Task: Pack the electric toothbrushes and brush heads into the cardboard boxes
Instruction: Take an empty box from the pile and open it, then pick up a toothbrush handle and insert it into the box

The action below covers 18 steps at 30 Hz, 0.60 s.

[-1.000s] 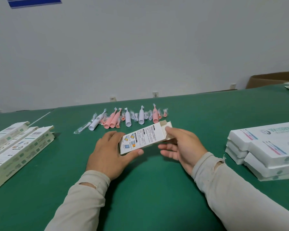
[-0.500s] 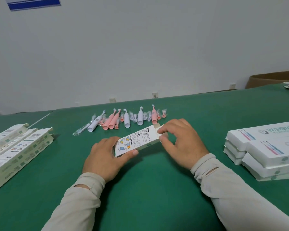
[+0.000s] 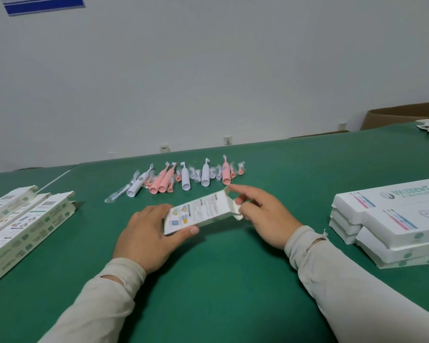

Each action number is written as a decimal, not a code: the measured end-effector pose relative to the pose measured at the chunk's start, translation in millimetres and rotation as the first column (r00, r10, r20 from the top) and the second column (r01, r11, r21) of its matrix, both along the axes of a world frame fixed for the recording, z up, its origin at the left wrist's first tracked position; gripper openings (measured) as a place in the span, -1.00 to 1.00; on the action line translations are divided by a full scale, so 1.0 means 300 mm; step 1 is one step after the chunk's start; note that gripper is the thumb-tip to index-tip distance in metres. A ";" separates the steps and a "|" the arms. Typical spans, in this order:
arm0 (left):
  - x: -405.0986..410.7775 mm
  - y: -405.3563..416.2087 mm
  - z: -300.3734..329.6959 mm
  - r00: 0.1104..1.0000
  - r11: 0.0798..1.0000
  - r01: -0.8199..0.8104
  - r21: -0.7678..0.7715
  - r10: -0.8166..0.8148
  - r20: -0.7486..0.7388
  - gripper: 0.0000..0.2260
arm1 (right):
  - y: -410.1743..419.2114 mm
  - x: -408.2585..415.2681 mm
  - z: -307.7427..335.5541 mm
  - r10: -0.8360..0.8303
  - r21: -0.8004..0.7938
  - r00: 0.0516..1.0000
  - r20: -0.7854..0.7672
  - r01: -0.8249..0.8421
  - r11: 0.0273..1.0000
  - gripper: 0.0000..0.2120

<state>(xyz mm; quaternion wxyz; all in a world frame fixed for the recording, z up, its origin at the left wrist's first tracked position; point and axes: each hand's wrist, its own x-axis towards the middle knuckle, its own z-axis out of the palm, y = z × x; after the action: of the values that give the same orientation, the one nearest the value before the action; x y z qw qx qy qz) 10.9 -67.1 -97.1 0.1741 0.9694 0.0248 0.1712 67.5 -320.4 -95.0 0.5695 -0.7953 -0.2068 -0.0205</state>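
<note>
Printed white cardboard box (image 3: 200,211) held above the green table (image 3: 233,280), gripped at its near end by left hand (image 3: 148,233), end flap (image 3: 234,207) pinched by right hand (image 3: 263,215), toothbrushes (image 3: 183,175) lying beyond.

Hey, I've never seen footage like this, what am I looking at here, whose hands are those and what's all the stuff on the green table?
There is no machine: a person wears a camera on the head, looking down at their own hands. The left hand grips a small printed cardboard box by one end; the right hand pinches the flap at its open end. Beyond it, on the green table, lie white and pink electric toothbrushes with wrapped brush heads among them. Unfolded boxes lie at the left, and a stack of white boxes at the right.
</note>
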 end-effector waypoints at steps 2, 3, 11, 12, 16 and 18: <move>0.014 0.062 0.011 0.992 0.994 -0.097 0.046 0.093 0.087 -0.26 | 0.024 0.065 0.017 -0.173 0.145 0.985 -0.022 0.175 0.974 -0.78; 0.021 0.093 0.012 0.978 0.987 -0.161 0.021 0.156 0.138 -0.25 | 0.036 0.113 0.027 -0.309 0.143 0.951 -0.007 0.307 0.941 -0.84; 0.073 0.128 -0.030 0.918 0.951 -0.291 -0.108 0.309 0.249 -0.30 | 0.184 0.541 0.080 -0.397 -0.419 0.916 0.061 0.385 0.822 -0.52; 0.077 0.131 -0.034 0.918 0.950 -0.290 -0.112 0.309 0.247 -0.31 | 0.204 0.577 0.080 -0.374 -0.481 0.926 0.057 0.354 0.802 -0.52; 0.084 0.140 -0.038 0.919 0.948 -0.287 -0.135 0.313 0.239 -0.32 | 0.254 0.662 0.059 -0.328 -0.538 0.943 -0.056 0.249 0.806 -0.63; 0.083 0.144 -0.039 0.917 0.946 -0.286 -0.152 0.316 0.243 -0.32 | 0.268 0.686 0.048 -0.366 -0.605 0.930 -0.033 0.273 0.748 -0.69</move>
<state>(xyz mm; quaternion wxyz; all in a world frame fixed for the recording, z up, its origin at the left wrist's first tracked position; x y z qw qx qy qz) 35.9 -23.8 -108.8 0.2023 0.9110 0.1602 0.3218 273.2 -239.9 -80.6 0.2957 -0.9550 -0.0203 0.0070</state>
